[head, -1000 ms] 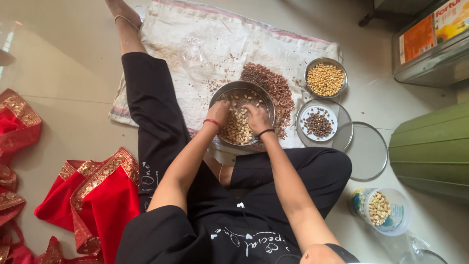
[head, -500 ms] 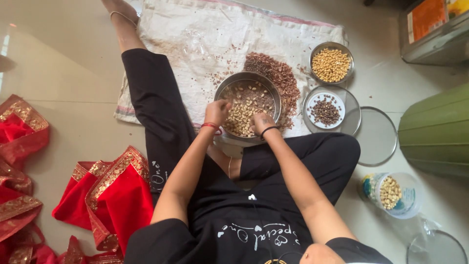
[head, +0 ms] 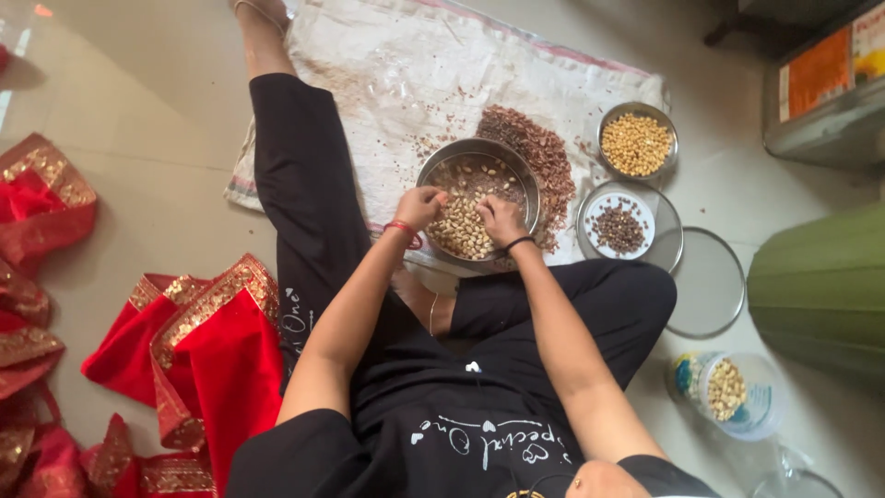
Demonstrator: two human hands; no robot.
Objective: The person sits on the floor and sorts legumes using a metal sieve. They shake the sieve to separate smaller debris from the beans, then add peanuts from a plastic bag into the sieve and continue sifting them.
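Observation:
I sit on the floor with a round steel bowl [head: 431,171] of pale peanuts between my legs. My left hand [head: 420,207] rests at the bowl's near left rim, fingers curled over the nuts, a red thread on the wrist. My right hand [head: 502,219] lies in the bowl at the near right, fingers bent on the peanuts, a black band on the wrist. Whether either hand pinches a nut is hidden. A heap of reddish-brown peanut skins [head: 537,157] lies on the white cloth [head: 387,74] just right of the bowl.
A small steel bowl of yellow peeled nuts [head: 636,143] and a plate of dark bits [head: 619,227] stand at right, a round lid [head: 706,282] beside them. An open plastic jar of nuts [head: 728,391] lies lower right. Red gold-trimmed fabric [head: 212,350] is at left, a green curved object [head: 820,286] at right.
The view has shifted a little so the bowl sits higher in frame. Both hands stay in the bowl, their fingers working slightly among the peanuts.

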